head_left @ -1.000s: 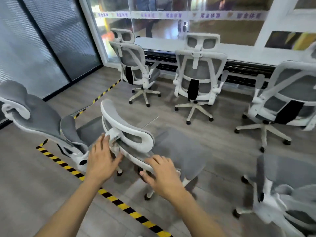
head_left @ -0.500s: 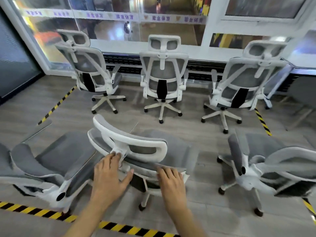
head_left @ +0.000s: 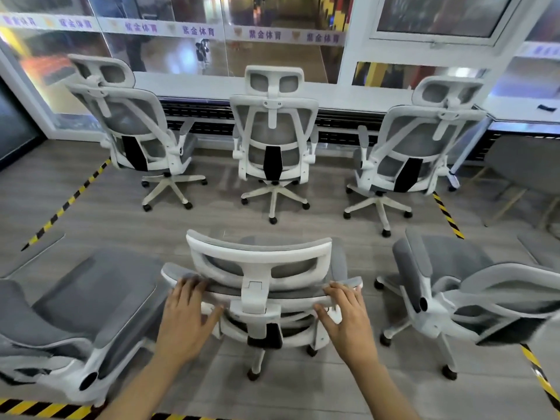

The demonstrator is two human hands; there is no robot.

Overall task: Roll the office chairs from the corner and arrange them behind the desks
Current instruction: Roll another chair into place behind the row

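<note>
Three chairs already stand in a row against the long desk by the window; by my judgement the middle chair, well back from that desk, is in hand, and two more wait either side of it. The left hand and right hand grip its backrest top, fingers curled over the rim.

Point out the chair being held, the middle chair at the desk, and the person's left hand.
held chair [head_left: 257,262]: head view, white headrest frame.
middle chair at the desk [head_left: 274,131]: head view, mesh backrest.
left hand [head_left: 185,316]: head view, back of hand.
</note>
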